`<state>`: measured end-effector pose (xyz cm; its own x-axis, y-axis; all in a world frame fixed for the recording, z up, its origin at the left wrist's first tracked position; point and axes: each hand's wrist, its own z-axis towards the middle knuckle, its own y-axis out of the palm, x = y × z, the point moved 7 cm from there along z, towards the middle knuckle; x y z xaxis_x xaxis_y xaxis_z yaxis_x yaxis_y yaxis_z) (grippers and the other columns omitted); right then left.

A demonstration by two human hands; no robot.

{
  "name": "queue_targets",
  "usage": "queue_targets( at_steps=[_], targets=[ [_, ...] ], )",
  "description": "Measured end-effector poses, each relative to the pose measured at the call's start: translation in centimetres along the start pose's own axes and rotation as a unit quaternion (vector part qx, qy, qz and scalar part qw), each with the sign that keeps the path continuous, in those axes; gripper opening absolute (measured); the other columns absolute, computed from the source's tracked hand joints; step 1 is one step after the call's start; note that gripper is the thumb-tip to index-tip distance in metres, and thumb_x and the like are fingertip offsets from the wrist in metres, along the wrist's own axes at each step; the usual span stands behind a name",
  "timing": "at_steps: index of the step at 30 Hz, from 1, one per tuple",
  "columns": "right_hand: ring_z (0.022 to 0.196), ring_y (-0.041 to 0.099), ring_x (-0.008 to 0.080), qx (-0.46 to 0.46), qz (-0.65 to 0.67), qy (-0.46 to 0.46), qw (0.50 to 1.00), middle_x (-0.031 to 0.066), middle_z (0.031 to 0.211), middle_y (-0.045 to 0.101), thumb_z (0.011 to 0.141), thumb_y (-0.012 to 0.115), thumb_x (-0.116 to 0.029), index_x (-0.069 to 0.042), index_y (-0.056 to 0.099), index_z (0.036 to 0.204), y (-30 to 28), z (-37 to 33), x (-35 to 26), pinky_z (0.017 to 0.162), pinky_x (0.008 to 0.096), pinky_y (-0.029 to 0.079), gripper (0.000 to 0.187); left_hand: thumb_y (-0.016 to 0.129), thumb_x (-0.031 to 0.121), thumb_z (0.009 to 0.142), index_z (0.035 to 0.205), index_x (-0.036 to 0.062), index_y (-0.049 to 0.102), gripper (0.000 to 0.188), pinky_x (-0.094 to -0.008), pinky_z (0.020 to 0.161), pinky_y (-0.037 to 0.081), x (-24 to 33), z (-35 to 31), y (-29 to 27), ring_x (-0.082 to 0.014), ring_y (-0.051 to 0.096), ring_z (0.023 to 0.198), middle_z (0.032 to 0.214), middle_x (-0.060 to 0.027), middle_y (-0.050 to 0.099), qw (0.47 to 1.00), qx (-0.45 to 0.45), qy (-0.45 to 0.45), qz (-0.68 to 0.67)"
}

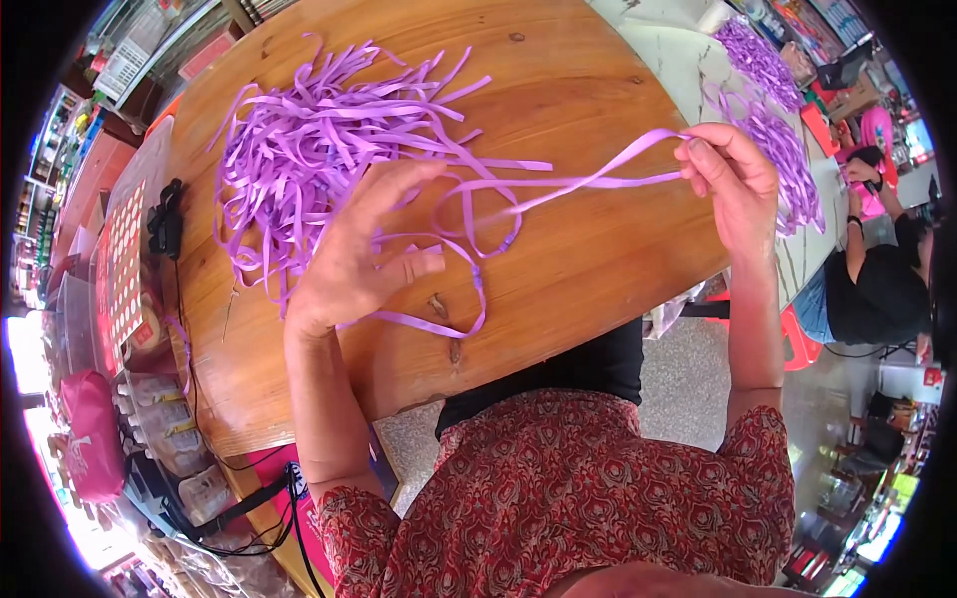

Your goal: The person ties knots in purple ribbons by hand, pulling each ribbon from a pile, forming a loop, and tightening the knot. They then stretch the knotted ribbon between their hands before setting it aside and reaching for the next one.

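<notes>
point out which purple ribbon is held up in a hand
The ribbon pinched in the right hand, stretching left over the wooden table; the others lie mostly in the heap there or on the pale table at upper right.

Vantage: head-worn fisheye, left one of a side-by-side pair, above the patterned shirt [588, 478].
Facing: steeply down and forward, onto the wooden tabletop [598, 259].
Range: near; left hand [356, 254] and right hand [736, 184] fall well inside the frame.
Field: very wide, dark-rimmed, reaching the speckled floor [688, 384]; straight edges bend.
</notes>
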<state>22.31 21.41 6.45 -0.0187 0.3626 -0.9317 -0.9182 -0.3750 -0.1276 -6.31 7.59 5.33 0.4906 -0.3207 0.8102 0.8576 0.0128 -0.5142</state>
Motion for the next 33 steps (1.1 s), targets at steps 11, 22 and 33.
queue_targets(
  at_steps=[11,22,33],
  targets=[
    [0.078,0.054,0.011,-0.124,-0.095,-0.136,0.978,0.0075,0.091,0.059,0.079,0.063,0.005,0.001,0.062,0.101,4.6,-1.3,-6.9,0.063,0.0199,0.041,0.022,0.058,0.002,0.085,0.117,0.0019,0.055,0.032,-0.0307,0.093,0.04,4.0,1.6,4.0,-0.0188,0.053,0.106,0.114,-0.0082,0.057,0.998,0.027,0.056,0.002],
    [0.075,0.056,0.013,-0.151,-0.209,-0.224,0.94,0.0089,0.088,0.061,0.073,0.066,0.005,0.001,0.065,0.098,6.5,-2.9,-10.9,0.064,0.0221,0.042,0.025,0.063,0.003,0.083,0.101,0.0009,0.06,0.018,-0.0248,0.068,0.045,7.2,3.3,7.2,-0.0124,0.056,0.075,0.086,-0.0051,0.06,0.948,0.054,0.036,-0.313],
    [0.07,0.055,0.0151,-0.124,-0.264,-0.276,0.916,0.0095,0.083,0.062,0.071,0.069,0.006,0.001,0.066,0.096,6.2,-3.1,-11.4,0.059,0.0251,0.042,0.025,0.066,0.0,0.076,0.088,0.004,0.061,0.014,-0.0287,0.057,0.046,8.8,3.4,5.6,-0.0197,0.057,0.064,0.076,-0.0069,0.056,0.982,0.136,0.12,-0.052]
  ],
)
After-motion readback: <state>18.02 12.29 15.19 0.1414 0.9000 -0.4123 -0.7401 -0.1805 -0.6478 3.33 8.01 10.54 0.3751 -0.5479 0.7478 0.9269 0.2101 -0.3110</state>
